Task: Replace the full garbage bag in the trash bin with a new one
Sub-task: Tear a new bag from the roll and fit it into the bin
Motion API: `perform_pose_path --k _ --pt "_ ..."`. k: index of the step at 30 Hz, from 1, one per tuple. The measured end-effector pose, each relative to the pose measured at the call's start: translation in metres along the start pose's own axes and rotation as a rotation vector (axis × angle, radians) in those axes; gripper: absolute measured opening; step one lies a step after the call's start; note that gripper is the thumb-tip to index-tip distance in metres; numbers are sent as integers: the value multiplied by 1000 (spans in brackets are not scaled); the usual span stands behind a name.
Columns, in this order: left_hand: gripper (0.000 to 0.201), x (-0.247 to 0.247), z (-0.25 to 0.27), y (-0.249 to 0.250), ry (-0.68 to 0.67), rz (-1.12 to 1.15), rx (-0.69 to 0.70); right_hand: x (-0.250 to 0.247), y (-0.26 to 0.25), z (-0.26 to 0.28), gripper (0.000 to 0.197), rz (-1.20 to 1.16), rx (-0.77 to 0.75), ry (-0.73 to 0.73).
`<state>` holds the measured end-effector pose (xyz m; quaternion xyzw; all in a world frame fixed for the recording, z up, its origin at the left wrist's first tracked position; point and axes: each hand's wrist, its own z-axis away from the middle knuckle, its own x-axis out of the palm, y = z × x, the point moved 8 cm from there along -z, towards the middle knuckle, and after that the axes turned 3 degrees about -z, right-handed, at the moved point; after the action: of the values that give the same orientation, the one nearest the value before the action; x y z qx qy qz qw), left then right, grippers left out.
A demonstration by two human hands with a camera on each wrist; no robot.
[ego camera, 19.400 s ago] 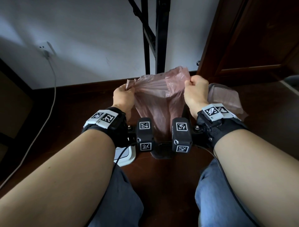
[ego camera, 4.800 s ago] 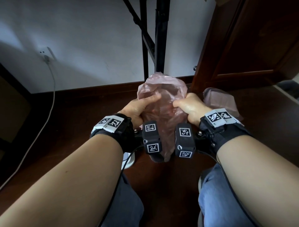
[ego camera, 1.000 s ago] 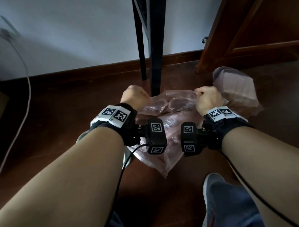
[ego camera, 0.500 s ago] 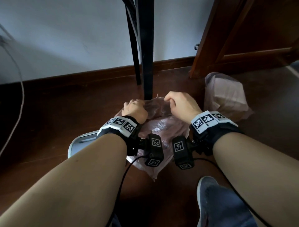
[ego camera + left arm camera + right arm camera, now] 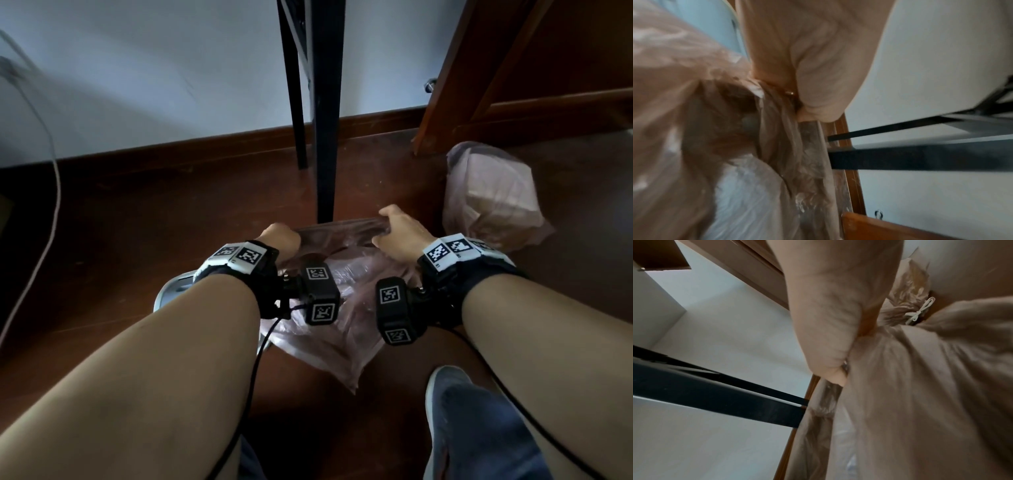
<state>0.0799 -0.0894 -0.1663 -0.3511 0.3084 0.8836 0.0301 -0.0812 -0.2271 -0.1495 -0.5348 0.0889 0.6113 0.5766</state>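
A new translucent pink garbage bag (image 5: 346,308) hangs spread open between my hands, low over the floor. My left hand (image 5: 279,236) grips its rim on the left and my right hand (image 5: 399,229) grips the rim on the right. In the wrist views the left hand (image 5: 801,65) and the right hand (image 5: 830,321) each pinch crumpled pink plastic. The grey-white trash bin (image 5: 171,291) shows only as a rim under my left forearm. The full pink bag (image 5: 489,198), tied with a white string (image 5: 918,311), sits on the floor at the right.
A black metal table leg (image 5: 325,113) stands just behind the held bag. A brown wooden door frame (image 5: 442,102) rises at the right. A white cable (image 5: 51,164) hangs down the wall at the left. My shoe (image 5: 476,425) is at the lower right on the dark wooden floor.
Since half a second ago my hands have moved apart, stretching the bag's mouth wider. Over the longer span the bag came down from chest height to just above the bin.
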Motion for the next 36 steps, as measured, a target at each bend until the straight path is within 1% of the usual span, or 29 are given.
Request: perform_pose_path --k 3,5,6,8,10,12,14,15,17,18,20,22,24,25,26,29,31,33,35,36 --pt "34 5 4 -15 -88 -118 -15 8 11 2 44 -93 71 -41" --pt "34 5 9 -23 -102 -96 -51 6 17 5 36 -140 97 -31" --pt "34 2 11 -24 -86 -78 -59 2 20 7 37 -151 107 -9" --pt "35 -10 12 -25 22 15 -113 -10 27 12 47 -178 135 60" --pt "41 -31 17 -19 196 -7 -100 -22 30 21 49 -211 147 139" --pt "47 -47 31 1 361 -24 18 -31 34 28 47 -201 148 183" --pt "49 -49 53 24 433 -87 202 -37 32 41 42 -135 150 180" --pt "49 -44 65 38 433 -139 293 -40 30 46 42 -94 146 175" --pt "43 -25 83 54 333 -219 427 -46 25 59 39 -35 111 175" --pt "36 -16 86 57 260 -210 443 -48 23 64 34 -23 90 175" --pt "25 -2 93 54 114 -149 424 -48 21 77 28 -32 68 151" --pt "21 4 102 48 28 -154 395 -44 23 90 35 -49 79 108" --pt "22 14 109 42 -76 -236 371 -38 26 100 40 -43 99 70" --pt "23 18 113 38 -108 -260 351 -34 28 105 42 -45 114 54" --pt "24 20 115 35 -108 -271 344 -31 29 110 44 -63 130 44" --pt "22 23 119 29 -89 -138 318 -23 33 123 53 -221 205 62" --pt "26 30 122 27 -106 -59 291 -18 35 131 49 -310 253 68" --pt "36 41 124 26 -141 -24 276 -14 35 136 43 -373 279 75" --pt "41 56 130 27 -233 47 266 -12 35 137 39 -398 292 84" --pt "37 64 134 28 -282 75 273 -9 35 136 36 -394 302 83"
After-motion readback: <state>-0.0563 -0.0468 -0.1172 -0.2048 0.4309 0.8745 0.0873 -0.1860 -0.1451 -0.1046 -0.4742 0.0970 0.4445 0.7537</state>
